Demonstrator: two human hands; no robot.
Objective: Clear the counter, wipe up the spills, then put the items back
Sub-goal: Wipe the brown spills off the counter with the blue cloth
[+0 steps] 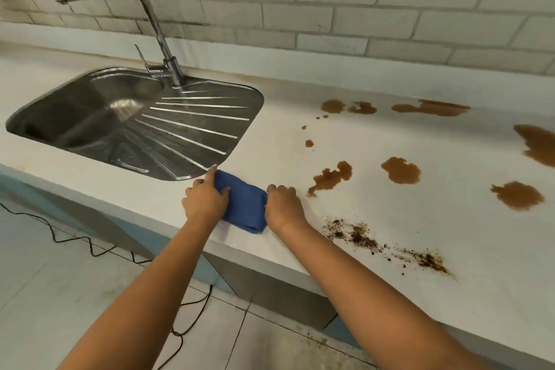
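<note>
The worktop (pixel 300 135) carries no loose items in what the picture shows, so the clearing step looks done, at least for this stretch. The wiping looks barely begun, if at all: every spill in view is untouched. Taking the sink (pixel 135 120) as the landmark, brown puddles (pixel 401 170) lie scattered to its right, some toward the tiled wall, some nearer the front edge, and one runs off the right border of the picture. A trail of dark grounds (pixel 363 239) sits to the sink's right along the front edge. More specks show on the floor (pixel 315 339) below that edge. Still to do, by my reading: mop the puddles, gather the grounds, then bring the items back. Where those items are now cannot be seen.

The cloth (pixel 244 204), blue and folded into a thick pad, lies on the worktop just off the sink's front right corner, well short of most spills, with only the nearest puddle close by. Both hands are on it. The left hand (pixel 205 198) holds its left end, fingers curled over the top and the forefinger stretched out toward the sink's rim. The right hand (pixel 282 204) grips the right end, fingers bent down over the fold with knuckles up. Each grip is narrow and closed on fabric; neither hand holds anything else. The cloth looks bunched between them, as if being folded or squared up before the first pass.
</note>
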